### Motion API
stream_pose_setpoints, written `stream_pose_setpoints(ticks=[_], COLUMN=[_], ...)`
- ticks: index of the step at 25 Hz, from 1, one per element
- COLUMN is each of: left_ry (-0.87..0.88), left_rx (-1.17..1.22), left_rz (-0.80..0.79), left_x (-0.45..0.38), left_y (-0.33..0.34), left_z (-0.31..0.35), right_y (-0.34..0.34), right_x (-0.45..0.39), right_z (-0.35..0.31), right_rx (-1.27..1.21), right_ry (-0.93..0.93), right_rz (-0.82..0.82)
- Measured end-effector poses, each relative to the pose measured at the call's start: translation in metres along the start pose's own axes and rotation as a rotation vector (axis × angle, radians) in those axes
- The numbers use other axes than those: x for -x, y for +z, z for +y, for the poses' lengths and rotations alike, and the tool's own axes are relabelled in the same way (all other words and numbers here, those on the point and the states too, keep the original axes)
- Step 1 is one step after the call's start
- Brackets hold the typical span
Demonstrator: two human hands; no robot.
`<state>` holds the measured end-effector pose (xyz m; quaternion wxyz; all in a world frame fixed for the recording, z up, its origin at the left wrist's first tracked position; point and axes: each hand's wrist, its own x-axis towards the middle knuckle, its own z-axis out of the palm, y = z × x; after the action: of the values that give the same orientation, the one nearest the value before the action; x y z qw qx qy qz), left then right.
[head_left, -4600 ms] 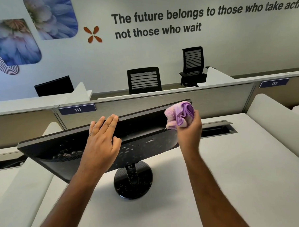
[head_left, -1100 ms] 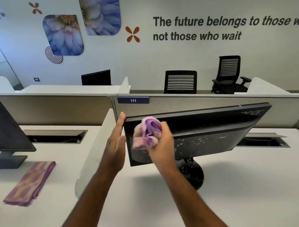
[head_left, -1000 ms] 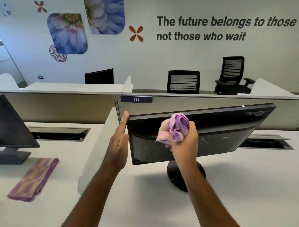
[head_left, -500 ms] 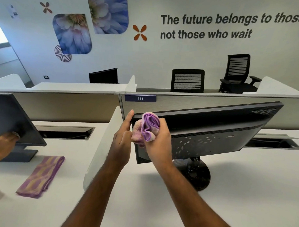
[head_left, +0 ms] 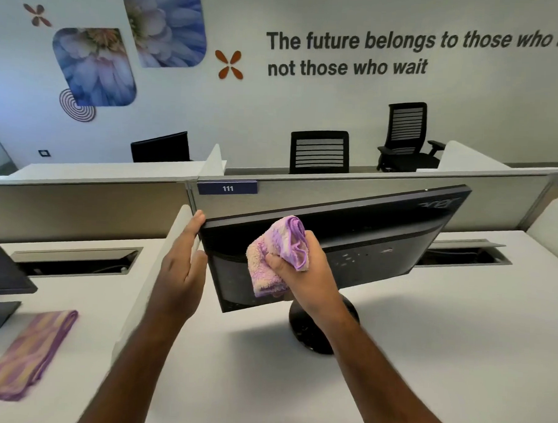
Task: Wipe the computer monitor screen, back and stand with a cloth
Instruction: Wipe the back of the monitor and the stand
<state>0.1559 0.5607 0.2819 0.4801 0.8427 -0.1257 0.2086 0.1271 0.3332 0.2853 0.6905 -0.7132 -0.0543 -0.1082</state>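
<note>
Since half a second ago, the right hand (head_left: 303,273) has carried the cloth (head_left: 277,254) rightward and a little lower across the back of the monitor (head_left: 365,244), away from the left corner where it was bunched, and the other person's hand seen then at the neighbouring screen is gone from view.

Nearest, both forearms reach in from the bottom edge. On the white desk (head_left: 424,361) the round black stand (head_left: 310,334) sits just behind the right wrist, which partly covers it. Fingers and thumb of the right hand curl tightly round the wadded purple and pink cloth, pressing its fluffy side against the dark rear panel, probably so the pile lifts the specks visible there. Straight fingers of the left hand (head_left: 180,271) lie flat along the monitor's left edge, the fingertips at its top corner; that bracing likely stops the panel swivelling under the rubbing. The screen faces away, toward the partition (head_left: 336,194) labelled 111.

Off to the left lies a second folded cloth (head_left: 25,353) beside another monitor (head_left: 0,272). Beyond stand black chairs (head_left: 318,152) and the lettered wall.
</note>
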Motion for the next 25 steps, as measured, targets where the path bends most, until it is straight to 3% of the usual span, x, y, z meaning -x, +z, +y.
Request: stream_pose_setpoints(ticks=[5, 9, 13, 21, 25], left_ry=[0.111, 0.207, 0.236, 0.27, 0.279], left_rx=[-0.269, -0.511, -0.612, -0.715, -0.706], left_rz=[0.108, 0.109, 0.053, -0.125, -0.163], left_x=[-0.005, -0.008, -0.016, -0.033, -0.038], left_y=[0.016, 0.038, 0.071, 0.157, 0.199], left_z=[0.01, 0.03, 0.052, 0.106, 0.131], right_y=[-0.075, -0.134, -0.194, -0.321, -0.351], right_x=[0.009, 0.017, 0.015, 0.005, -0.017], right_z=[0.002, -0.002, 0.005, 0.018, 0.016], right_rx=[-0.015, -0.158, -0.077, 0.563, 0.924], right_ry=[0.084, 0.22, 0.221, -0.052, -0.23], right_rz=[0.026, 0.073, 0.18, 0.418, 0.431])
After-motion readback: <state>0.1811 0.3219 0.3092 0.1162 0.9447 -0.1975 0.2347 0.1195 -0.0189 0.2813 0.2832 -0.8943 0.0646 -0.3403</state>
